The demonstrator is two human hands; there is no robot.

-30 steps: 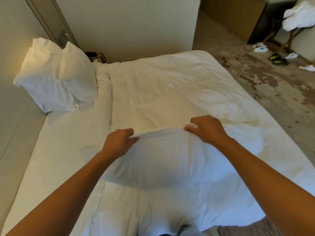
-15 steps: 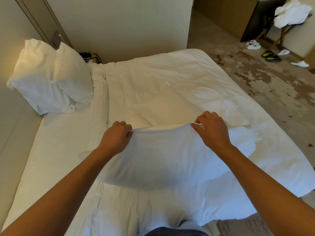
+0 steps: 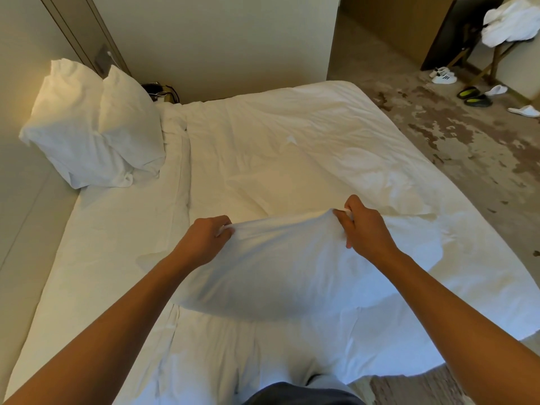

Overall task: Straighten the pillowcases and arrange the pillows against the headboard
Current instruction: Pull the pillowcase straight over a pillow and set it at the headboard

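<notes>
A white pillow (image 3: 271, 270) hangs above the near part of the bed, held by its top edge. My left hand (image 3: 204, 241) pinches the pillowcase at the upper left corner. My right hand (image 3: 365, 226) grips the upper right corner, and the fabric is stretched taut between them. Two more white pillows (image 3: 93, 130) stand propped against the cream headboard (image 3: 17, 68) at the far left of the bed. The front one leans on the one behind it.
A rumpled white duvet (image 3: 292, 147) covers the bed. Cables and a dark device (image 3: 159, 92) lie in the far corner by the wall. Shoes and slippers (image 3: 473, 95) lie on the patterned carpet at right, near a wooden stand with white towels (image 3: 508, 24).
Both hands have drawn the pillow's top edge tighter, and my right hand has turned more upright on its corner. The view has shifted slightly. The two propped pillows have not moved.
</notes>
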